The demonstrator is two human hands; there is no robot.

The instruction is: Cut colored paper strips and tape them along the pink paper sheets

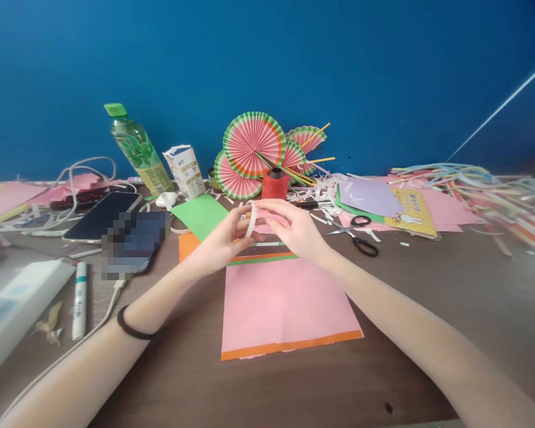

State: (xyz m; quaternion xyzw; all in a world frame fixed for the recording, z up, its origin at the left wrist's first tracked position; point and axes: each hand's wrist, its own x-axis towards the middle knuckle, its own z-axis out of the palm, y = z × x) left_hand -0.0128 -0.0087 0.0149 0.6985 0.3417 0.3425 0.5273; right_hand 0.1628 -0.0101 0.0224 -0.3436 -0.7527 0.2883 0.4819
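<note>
My left hand [220, 238] and my right hand [294, 229] meet above the desk, both closed around a small white tape roll [251, 219]. The right fingers pinch at its edge, over a bit of pink paper. Below them lies a pink paper sheet [285, 306] with an orange strip along its near edge, resting on orange and green sheets [200, 215]. A black band circles my left wrist.
A red thread spool [275, 184] and watermelon-style paper fans [253, 145] stand behind the hands. Scissors [361, 235] lie to the right, near paper scraps and a yellow booklet [414, 213]. At left are phones [102, 215], a green-capped bottle [136, 148], a carton, a marker [79, 300] and cables.
</note>
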